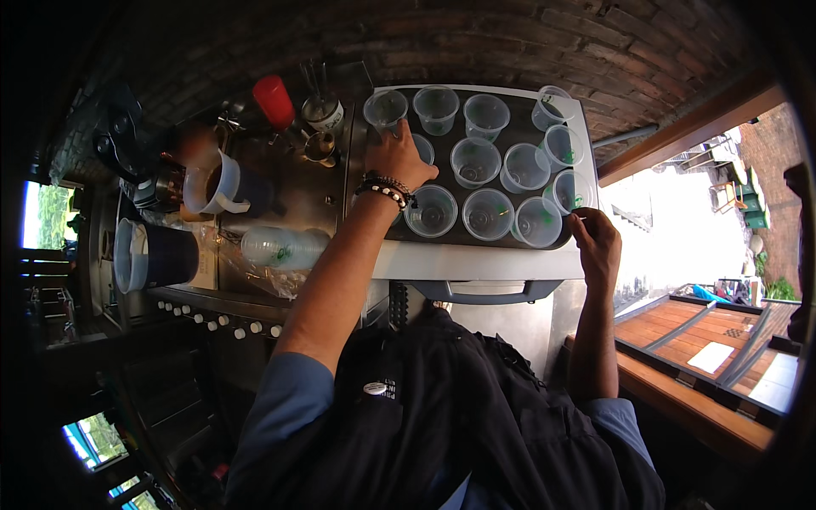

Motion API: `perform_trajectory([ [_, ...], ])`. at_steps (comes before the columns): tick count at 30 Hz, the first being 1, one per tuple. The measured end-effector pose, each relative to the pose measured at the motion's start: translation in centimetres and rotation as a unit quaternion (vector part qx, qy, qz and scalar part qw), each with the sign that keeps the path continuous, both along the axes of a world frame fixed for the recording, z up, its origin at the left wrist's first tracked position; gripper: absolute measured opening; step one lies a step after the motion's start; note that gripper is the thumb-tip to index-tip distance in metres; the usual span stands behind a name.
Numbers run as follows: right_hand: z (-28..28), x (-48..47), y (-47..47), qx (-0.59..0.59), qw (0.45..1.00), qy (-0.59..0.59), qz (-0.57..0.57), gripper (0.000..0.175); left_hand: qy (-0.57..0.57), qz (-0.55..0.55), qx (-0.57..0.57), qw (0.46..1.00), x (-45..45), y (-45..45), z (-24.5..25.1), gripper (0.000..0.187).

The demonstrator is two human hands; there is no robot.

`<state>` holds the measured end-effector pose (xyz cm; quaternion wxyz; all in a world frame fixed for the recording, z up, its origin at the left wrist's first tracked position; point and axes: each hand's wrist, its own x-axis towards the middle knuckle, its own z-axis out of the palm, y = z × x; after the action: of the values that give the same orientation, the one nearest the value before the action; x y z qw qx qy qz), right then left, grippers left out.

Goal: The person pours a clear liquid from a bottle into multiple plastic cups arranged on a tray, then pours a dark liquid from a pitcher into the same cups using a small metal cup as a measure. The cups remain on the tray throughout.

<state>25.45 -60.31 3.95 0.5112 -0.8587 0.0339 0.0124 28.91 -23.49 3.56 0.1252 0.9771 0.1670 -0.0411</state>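
Observation:
Several clear plastic cups (475, 162) with green print stand upright in loose rows on a dark surface atop a white unit. My left hand (400, 156) reaches over the left end of the rows with fingers spread. Its index fingertip is at the rim of the back-left cup (385, 109), and the palm partly covers another cup (422, 150). At the front right corner, my right hand (598, 239) has curled fingers, thumb and index close together beside a cup (570, 191). A tiny pale spot shows at those fingertips; whether it is a held thing is unclear.
Left of the cups, a steel counter holds a stack of clear cups (284, 247) in plastic wrap, a handled pitcher (213, 185), a dark bucket (169, 255), a red bottle (274, 102) and a metal jigger (320, 150). A brick wall (478, 38) rises behind; a grey handle (484, 293) juts in front.

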Motion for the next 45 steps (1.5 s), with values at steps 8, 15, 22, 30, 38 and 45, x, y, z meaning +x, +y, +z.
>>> perform_trajectory([
  [8,-0.1,-0.2,-0.1,-0.038,0.999,-0.008,0.016,0.026,0.05,-0.011,-0.037,0.998,0.7,-1.2,0.0,0.11],
  [15,0.4,-0.2,0.2,-0.032,0.999,-0.007,0.019,0.025,0.027,-0.018,-0.058,0.998,-0.4,-0.9,1.5,0.114],
  [22,1.4,-0.5,0.3,-0.003,1.0,-0.03,0.01,0.025,-0.116,-0.004,-0.032,0.993,-9.4,9.3,6.1,0.089],
  [30,3.6,-0.6,5.5,0.014,0.996,-0.082,0.013,0.022,-0.045,0.049,-0.034,0.997,-23.6,19.6,7.2,0.083],
  [38,4.2,-2.8,16.9,0.03,0.987,-0.098,0.121,0.02,-0.1,0.079,-0.048,0.991,-26.6,19.1,7.6,0.079],
  [45,4.3,-5.0,21.6,-0.04,0.982,-0.074,0.167,0.023,-0.083,0.035,-0.03,0.996,-25.9,20.1,12.4,0.075],
])
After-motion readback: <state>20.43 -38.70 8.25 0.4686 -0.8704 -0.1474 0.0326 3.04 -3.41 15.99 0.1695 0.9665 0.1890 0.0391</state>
